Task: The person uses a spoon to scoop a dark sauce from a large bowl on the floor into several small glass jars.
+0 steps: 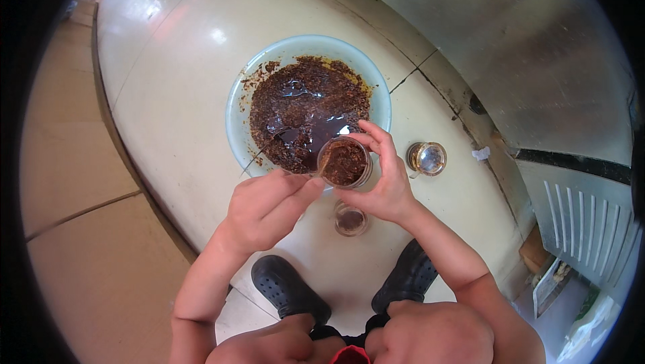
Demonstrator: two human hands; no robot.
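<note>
My right hand holds a small clear jar over the near rim of a pale blue basin. Dark red-brown chili paste fills much of the jar. At the jar's left edge, my left hand pinches a thin utensil whose end dips into the paste; its full shape is hidden. Oily chili flakes cover the basin's bottom, and a thin metal handle leans out over the near-left rim. Below my right hand, another clear jar stands on the floor with dark residue visible in it.
A clear glass container rests on the tiled floor to the right. Metal cabinet panels and a slotted vent line the right side. A brown ledge runs along the left. My black clogs are below the hands.
</note>
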